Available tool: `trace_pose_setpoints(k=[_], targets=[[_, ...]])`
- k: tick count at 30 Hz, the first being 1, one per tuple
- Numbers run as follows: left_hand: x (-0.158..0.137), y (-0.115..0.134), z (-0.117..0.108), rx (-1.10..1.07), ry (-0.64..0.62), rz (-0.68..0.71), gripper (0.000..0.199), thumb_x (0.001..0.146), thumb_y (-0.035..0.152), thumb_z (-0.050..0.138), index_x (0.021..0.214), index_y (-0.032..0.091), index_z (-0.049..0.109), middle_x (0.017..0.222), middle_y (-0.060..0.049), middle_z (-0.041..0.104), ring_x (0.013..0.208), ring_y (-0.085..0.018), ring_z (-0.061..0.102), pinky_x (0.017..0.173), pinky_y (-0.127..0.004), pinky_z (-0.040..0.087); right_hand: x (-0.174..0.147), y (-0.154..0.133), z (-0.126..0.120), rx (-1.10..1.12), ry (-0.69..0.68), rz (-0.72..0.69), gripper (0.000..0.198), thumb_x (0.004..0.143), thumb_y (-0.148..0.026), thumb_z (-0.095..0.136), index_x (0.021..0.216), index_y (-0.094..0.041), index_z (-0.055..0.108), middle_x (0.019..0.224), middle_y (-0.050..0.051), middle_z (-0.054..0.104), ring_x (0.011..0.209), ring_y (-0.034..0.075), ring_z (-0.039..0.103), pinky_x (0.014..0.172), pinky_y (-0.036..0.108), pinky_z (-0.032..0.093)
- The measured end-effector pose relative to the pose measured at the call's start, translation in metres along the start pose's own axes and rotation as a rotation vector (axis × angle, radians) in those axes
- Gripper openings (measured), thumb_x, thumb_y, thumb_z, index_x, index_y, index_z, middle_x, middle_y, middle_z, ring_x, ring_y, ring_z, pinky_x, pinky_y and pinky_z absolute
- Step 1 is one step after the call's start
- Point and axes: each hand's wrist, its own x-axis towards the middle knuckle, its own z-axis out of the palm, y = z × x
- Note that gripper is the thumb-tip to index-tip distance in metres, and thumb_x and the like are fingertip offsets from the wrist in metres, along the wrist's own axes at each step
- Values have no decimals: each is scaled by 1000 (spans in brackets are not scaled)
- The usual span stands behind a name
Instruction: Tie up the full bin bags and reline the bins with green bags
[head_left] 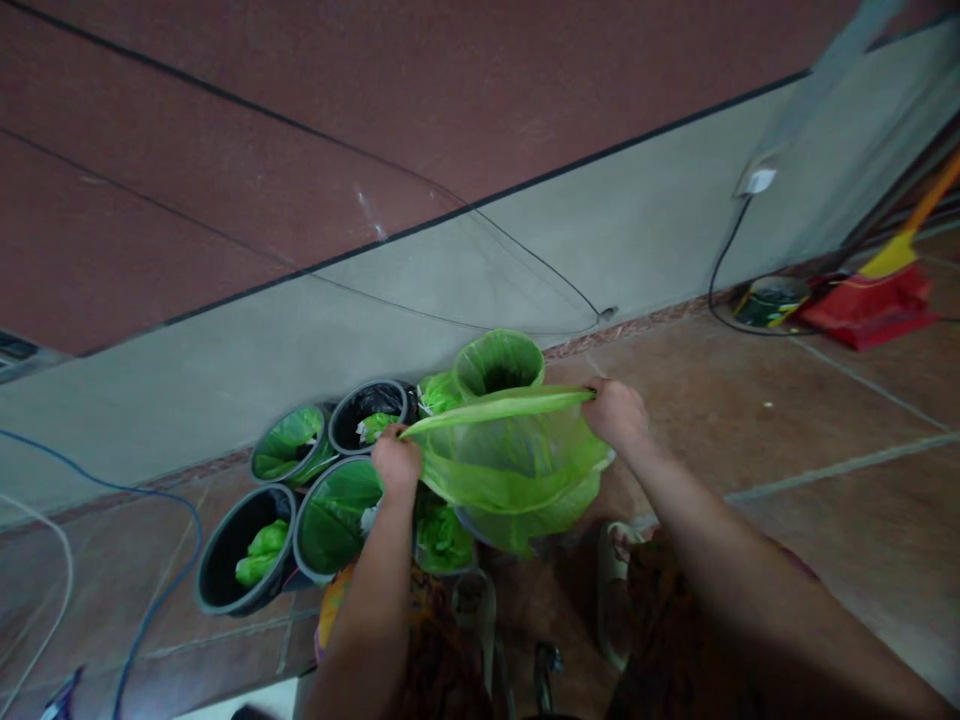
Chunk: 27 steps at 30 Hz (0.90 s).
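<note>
A thin green plastic bag (517,465) is stretched between my two hands, its top edge pulled taut. My left hand (397,460) grips the left corner, with fingers closed. The right corner is pinched in my right hand (616,412). Through the bag a bin shows faintly below; I cannot tell whether the bag touches its rim. Behind it stands a bin lined in green (499,362). Beside my left hand are a dark bin with a black liner (367,400) and a green-lined bin (337,520).
Farther left stand another green-lined bin (289,445) and a dark bin (225,550) holding a crumpled green bag (262,552). A blue hose (180,500) lies on the left floor. A red dustpan (870,300) and a can (771,302) are by the wall at right.
</note>
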Motion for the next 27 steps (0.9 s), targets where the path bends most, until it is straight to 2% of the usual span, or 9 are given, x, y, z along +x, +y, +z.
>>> trace_pose_setpoints(k=[3,7,10,13,16,18,20,22,27], targets=[[13,-16,-4,-158,64,-71,38,74,12,48,102,12,73,96,-13,74,88,-26,69,79,-33,51,1,13,-5,-16,-20,-18,36,80,-21,54,111,-21,73,99,12,74,96,23,67,80,27,48],[8,-17,-2,-282,2,-54,35,76,21,52,104,14,72,92,-10,74,80,-22,68,78,-33,52,0,23,-7,51,-185,-171,38,76,-30,64,113,-21,71,96,8,73,93,21,67,77,25,49],[1,-9,-1,-379,-52,12,34,75,26,56,103,15,72,94,-8,74,82,-21,68,80,-32,52,-4,24,-5,29,-305,-197,55,68,-37,75,119,-17,66,111,12,69,104,25,64,83,29,49],[-5,-1,2,-483,-66,75,33,74,25,56,101,14,71,95,-7,74,83,-20,68,81,-31,53,-14,15,1,-120,-249,-125,70,63,-38,80,127,-16,60,131,18,57,121,34,53,95,42,46],[-16,10,7,-541,-95,200,33,74,24,56,102,14,71,99,-8,74,88,-20,68,84,-32,53,-28,-5,17,-53,-183,-388,70,70,-34,75,134,-18,53,140,16,50,128,31,47,104,43,40],[-24,18,10,-580,-121,326,32,74,21,57,103,15,71,102,-8,73,92,-19,67,88,-32,52,-37,-21,32,61,-190,-631,65,76,-32,71,136,-16,50,137,15,53,126,25,50,106,36,39],[-31,25,10,-604,-147,441,33,75,18,56,103,16,71,104,-7,72,95,-18,67,90,-31,52,-43,-33,44,56,-200,-733,49,82,-29,65,128,-14,57,126,14,62,120,24,55,103,34,41],[-33,26,8,-584,-154,500,35,76,15,53,105,18,71,105,-6,72,96,-17,67,92,-31,52,-44,-40,50,-38,-229,-715,29,88,-29,56,111,-15,67,108,13,69,109,25,61,96,34,45],[-20,9,-1,-318,-75,366,45,67,5,53,107,15,70,102,-8,71,95,-20,66,92,-33,51,-32,-33,32,-115,-201,-566,29,93,-29,46,96,-19,73,95,11,74,93,23,69,84,30,48]])
